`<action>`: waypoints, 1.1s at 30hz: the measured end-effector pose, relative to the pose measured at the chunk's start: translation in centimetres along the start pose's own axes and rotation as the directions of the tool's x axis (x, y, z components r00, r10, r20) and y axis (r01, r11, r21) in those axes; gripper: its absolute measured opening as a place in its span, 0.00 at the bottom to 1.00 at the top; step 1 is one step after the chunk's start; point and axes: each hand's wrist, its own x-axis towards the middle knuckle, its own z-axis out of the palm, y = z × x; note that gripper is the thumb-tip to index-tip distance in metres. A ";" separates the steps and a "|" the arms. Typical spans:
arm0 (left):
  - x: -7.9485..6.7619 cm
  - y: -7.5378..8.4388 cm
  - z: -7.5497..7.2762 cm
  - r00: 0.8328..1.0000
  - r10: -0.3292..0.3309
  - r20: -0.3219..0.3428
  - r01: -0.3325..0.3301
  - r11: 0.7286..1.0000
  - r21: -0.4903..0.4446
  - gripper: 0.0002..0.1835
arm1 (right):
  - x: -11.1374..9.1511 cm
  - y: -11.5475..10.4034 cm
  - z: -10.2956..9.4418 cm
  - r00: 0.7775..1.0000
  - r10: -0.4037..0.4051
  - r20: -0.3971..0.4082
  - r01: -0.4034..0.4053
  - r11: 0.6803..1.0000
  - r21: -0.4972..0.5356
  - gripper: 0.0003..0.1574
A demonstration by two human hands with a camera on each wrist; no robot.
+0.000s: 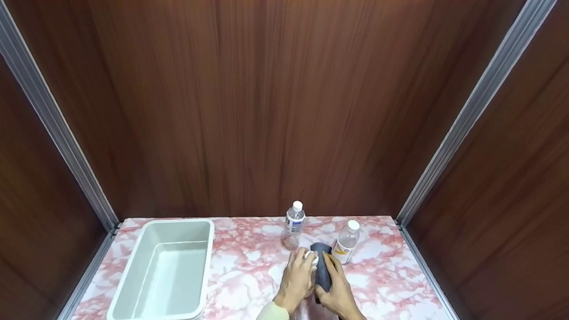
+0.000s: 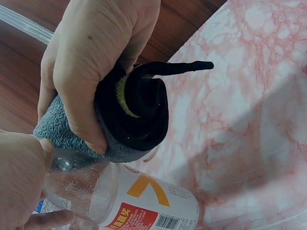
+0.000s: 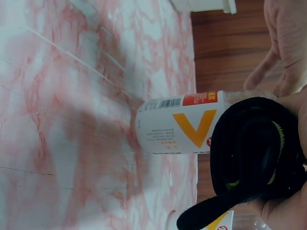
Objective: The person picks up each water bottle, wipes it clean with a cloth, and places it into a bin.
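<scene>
Nearest the viewer, at six o'clock, the left hand (image 1: 297,280) has its fingers round the upper part of a clear plastic bottle with a white label bearing a yellow V (image 3: 180,127), upright over the pink-and-white marbled surface (image 1: 244,284). At its three o'clock, the right hand (image 1: 337,289) grips a rolled dark-grey towel (image 1: 321,250), fingers wrapped about the roll, which lies against the held bottle's upper part. At nine o'clock from the hands sits a pale grey rectangular plastic basin (image 1: 210,262). Just beyond the towel, toward one o'clock, stands a second white-capped, white-labelled bottle (image 1: 343,250). Farther, at eleven o'clock, stands a clear bottle with a blue-and-white label (image 1: 294,225). Behind everything rises a brown wood-grain panel (image 1: 275,111).
</scene>
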 end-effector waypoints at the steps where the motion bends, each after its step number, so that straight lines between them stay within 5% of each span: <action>1: 0.0 0.0 0.0 1.000 -0.001 0.003 0.001 1.000 -0.001 0.18 | 0.0 0.0 0.0 1.000 0.004 0.002 -0.004 1.000 0.004 0.59; 33: 0.0 0.0 -0.2 1.000 -0.023 0.010 0.023 0.999 -0.036 0.17 | -0.9 0.6 0.8 0.998 0.061 0.005 -0.061 0.998 0.018 0.57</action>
